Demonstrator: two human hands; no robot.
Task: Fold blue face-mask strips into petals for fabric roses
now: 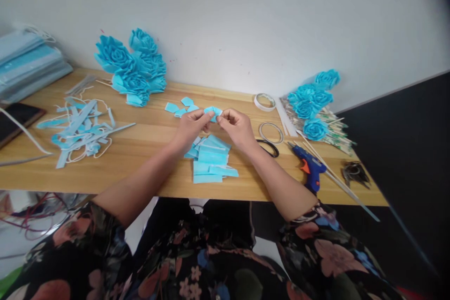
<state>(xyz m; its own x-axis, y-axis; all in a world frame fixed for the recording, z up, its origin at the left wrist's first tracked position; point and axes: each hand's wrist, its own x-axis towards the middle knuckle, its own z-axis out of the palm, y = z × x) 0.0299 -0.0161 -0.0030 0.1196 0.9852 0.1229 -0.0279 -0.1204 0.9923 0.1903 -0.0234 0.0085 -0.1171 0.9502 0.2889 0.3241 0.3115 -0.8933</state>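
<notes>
Between my two hands, just above the table, is a small blue fabric petal (213, 113). My left hand (194, 124) pinches its left side with thumb and fingers. On the opposite edge, my right hand (236, 124) grips it the same way. Behind my left hand lie several cut blue petals (172, 107), partly covered by the fingers. Below my hands sits a loose pile of blue fabric pieces (213, 157) near the table's front edge.
Left are cut strips and cords (82, 129), big blue fabric roses (137, 68) and stacked face masks (31, 63). Right are tape rolls (265, 102), a black ring (270, 148), a blue glue gun (311, 166), thin sticks (346, 187) and smaller blue roses (312, 101). A wall stands behind.
</notes>
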